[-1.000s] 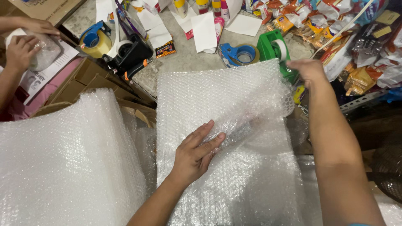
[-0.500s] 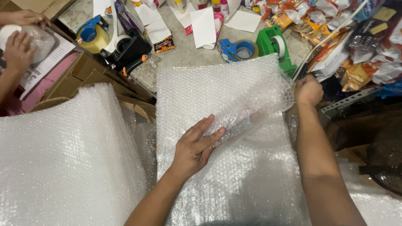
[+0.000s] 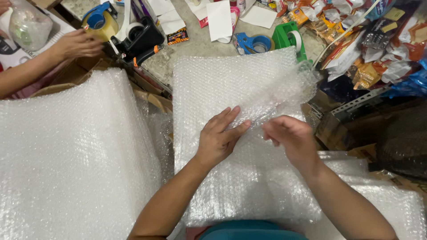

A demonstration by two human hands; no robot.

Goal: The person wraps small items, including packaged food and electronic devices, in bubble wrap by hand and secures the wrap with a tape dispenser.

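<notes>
A sheet of bubble wrap (image 3: 231, 80) lies in front of me, its far right part rolled into a bundle (image 3: 284, 89) around something hidden. My left hand (image 3: 220, 138) rests flat on the wrap beside the bundle, fingers stretched out and holding nothing. My right hand (image 3: 290, 138) hovers just right of it over the wrap, fingers curled and pinched. A thin shiny strip of clear tape (image 3: 259, 118) seems to run from those fingertips toward my left fingers.
A green tape dispenser (image 3: 291, 38), a blue one (image 3: 253, 43) and a black one (image 3: 142, 35) stand beyond the sheet, near white papers (image 3: 220, 20). More bubble wrap (image 3: 66, 155) lies on the left. Another person's hand (image 3: 78, 44) works top left. Snack packets (image 3: 378, 49) crowd the right.
My right hand has come back from the green tape dispenser to the wrap beside my left hand. My left hand has stayed flat on the wrap.
</notes>
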